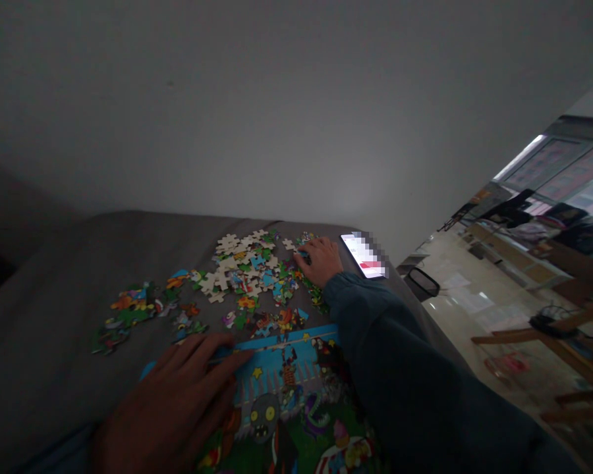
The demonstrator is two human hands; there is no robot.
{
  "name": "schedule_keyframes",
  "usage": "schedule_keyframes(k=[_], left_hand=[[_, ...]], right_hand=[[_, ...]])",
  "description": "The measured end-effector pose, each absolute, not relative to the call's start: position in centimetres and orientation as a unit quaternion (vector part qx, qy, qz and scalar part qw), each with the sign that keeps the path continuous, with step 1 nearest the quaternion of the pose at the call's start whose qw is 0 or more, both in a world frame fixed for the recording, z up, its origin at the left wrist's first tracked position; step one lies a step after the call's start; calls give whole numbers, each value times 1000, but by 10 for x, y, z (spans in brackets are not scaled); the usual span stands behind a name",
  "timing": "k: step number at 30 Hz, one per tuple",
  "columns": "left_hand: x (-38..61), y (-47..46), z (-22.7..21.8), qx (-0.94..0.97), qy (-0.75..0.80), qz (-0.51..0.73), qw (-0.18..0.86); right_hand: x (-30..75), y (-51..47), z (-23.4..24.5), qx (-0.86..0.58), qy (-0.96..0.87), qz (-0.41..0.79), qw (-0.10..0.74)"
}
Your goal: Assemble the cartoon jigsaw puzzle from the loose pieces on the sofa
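Note:
My left hand (pixel 178 401) lies flat with fingers stretched out on the top left edge of a partly assembled colourful cartoon jigsaw (pixel 296 408) near me. My right hand (pixel 320 260) reaches out in a dark sleeve to the far side of a heap of loose puzzle pieces (pixel 250 270). Its fingers curl down onto pieces at the heap's right end. Whether they grip one is hidden. Some pieces lie face down and show pale backs.
All of this rests on a grey cloth-covered surface (pixel 54 283). A lit phone (pixel 364 255) lies just right of my right hand. A second cluster of joined pieces (pixel 128 313) lies at the left. Wooden chairs and a tiled floor (pixel 524 329) are at the right.

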State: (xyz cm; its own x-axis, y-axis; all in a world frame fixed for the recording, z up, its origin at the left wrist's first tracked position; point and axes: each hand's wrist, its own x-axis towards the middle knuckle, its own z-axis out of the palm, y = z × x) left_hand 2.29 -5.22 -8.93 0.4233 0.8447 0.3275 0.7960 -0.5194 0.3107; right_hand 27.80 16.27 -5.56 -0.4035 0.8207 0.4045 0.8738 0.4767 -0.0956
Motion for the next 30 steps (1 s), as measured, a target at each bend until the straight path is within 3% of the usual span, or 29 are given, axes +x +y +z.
schedule_keyframes(k=[10,15,30], left_hand=[[22,-52,-87,844,484,221,62],[22,-51,-87,845,478,235,46],[24,-53,-87,843,487,223,49]], right_hand=[[278,180,-64,-497,-820,24,285],[284,185,-65,-514,-803,6,301],[268,165,-64,-467,-866,-11,176]])
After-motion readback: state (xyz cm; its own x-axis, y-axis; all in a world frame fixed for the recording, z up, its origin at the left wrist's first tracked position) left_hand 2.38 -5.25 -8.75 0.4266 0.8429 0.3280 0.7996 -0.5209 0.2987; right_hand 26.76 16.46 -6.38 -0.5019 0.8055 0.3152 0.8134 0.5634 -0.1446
